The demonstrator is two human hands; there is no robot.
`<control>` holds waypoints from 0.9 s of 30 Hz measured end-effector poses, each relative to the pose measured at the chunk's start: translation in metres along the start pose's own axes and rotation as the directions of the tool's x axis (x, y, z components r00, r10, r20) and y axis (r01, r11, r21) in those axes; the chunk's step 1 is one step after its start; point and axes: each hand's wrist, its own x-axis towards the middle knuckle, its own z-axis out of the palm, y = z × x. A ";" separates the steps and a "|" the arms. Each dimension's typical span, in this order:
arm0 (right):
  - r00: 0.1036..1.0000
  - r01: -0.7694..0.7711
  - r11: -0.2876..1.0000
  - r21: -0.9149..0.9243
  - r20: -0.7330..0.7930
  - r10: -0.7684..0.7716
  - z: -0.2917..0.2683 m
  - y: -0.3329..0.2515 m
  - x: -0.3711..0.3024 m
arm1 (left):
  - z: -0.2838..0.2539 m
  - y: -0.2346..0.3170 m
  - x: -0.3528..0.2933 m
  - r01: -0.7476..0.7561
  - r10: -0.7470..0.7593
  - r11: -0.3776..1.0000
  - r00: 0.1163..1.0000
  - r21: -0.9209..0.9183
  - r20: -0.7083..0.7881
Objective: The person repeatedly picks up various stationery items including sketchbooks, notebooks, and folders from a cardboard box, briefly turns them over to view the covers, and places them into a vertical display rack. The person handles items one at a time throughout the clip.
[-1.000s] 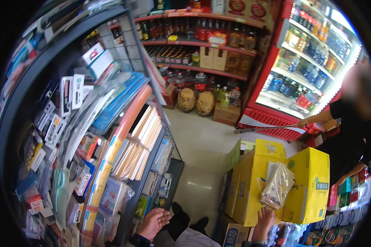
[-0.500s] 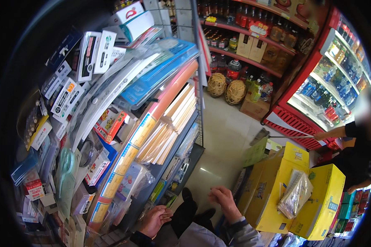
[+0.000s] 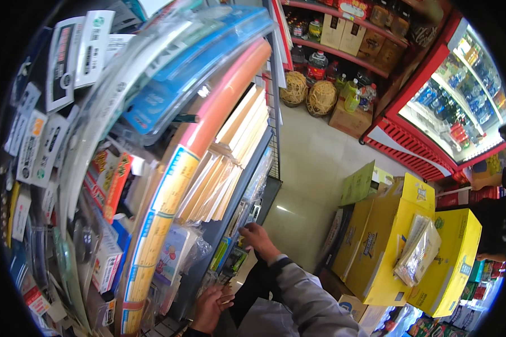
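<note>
My left hand [image 3: 211, 309] is low in the view, beside the bottom of the shelf rack. Its fingers are bent together, and what they may hold is too small to make out. Further up and to the right, my right hand [image 3: 258, 240] reaches over to the lower shelf. Its fingers are loosely spread, with no object seen in them. Close to its fingertips lie small green and dark packages [image 3: 225, 251] on that shelf. Just left of them is a clear-wrapped pack with a pale printed cover [image 3: 177, 255].
Stationery boxes [image 3: 93, 48], blue plastic folders [image 3: 180, 67], a long paper roll [image 3: 163, 205] and brown envelopes [image 3: 230, 151] crowd the rack. Yellow cartons [image 3: 371, 247] stand on the right, a plastic-wrapped pack [image 3: 419, 250] on top. Beyond are a red drinks fridge [image 3: 416, 146] and another person's arm [image 3: 489, 180].
My right hand has moved left and up to the lower shelf, its sleeve now crossing my lap. My left hand stays low. The view has shifted, bringing the rack closer.
</note>
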 end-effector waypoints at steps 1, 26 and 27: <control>0.997 0.049 0.996 -0.074 -0.058 -0.053 0.007 0.007 0.014 | 0.001 0.001 0.000 0.004 -0.004 1.000 1.000 0.006 0.002; 0.985 0.063 0.951 0.304 -0.175 -0.010 0.046 0.021 0.048 | -0.019 -0.007 0.016 0.034 -0.027 0.998 0.992 0.055 -0.127; 0.984 0.075 0.917 0.393 -0.179 -0.004 0.043 0.029 0.041 | -0.018 -0.006 0.017 0.030 -0.022 0.998 0.991 0.061 -0.130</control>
